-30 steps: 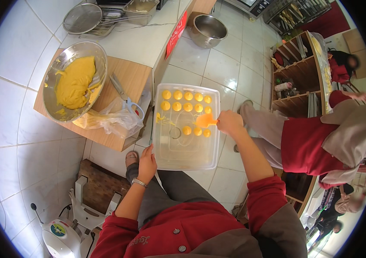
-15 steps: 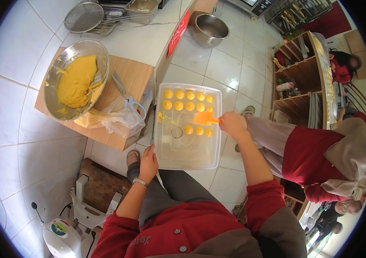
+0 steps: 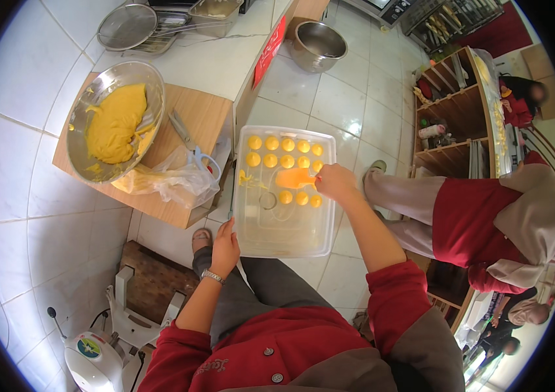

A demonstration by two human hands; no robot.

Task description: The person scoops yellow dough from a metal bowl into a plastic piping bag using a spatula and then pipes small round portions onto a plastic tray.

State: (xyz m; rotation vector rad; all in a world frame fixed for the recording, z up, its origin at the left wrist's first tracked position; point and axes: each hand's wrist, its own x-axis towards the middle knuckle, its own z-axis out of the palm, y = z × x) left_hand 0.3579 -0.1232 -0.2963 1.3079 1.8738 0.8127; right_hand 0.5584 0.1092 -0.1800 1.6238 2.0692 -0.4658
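A translucent plastic container (image 3: 284, 238) lies in front of me, with rows of small yellow dough mounds (image 3: 287, 160) inside. My right hand (image 3: 336, 181) is closed around the handle of an orange spatula (image 3: 296, 178). Its blade is over the container, in the gap between the upper rows and the lower row of mounds. Smeared yellow scraps (image 3: 246, 178) lie near the container's left wall. At the lower left side of the container, my left hand (image 3: 226, 248) grips its edge; part of the fingers is hidden.
On the wooden surface to the left stand a steel bowl (image 3: 153, 78) of yellow dough, scissors (image 3: 185, 134) and a plastic bag (image 3: 186, 176). A steel pot (image 3: 318, 47) is farther ahead. Close on the right stands another person (image 3: 473, 222); wooden shelves (image 3: 454, 111) are beyond.
My right hand has moved left with the spatula, carrying its blade farther over the container. My left hand stays in place. The person at right has shifted slightly.
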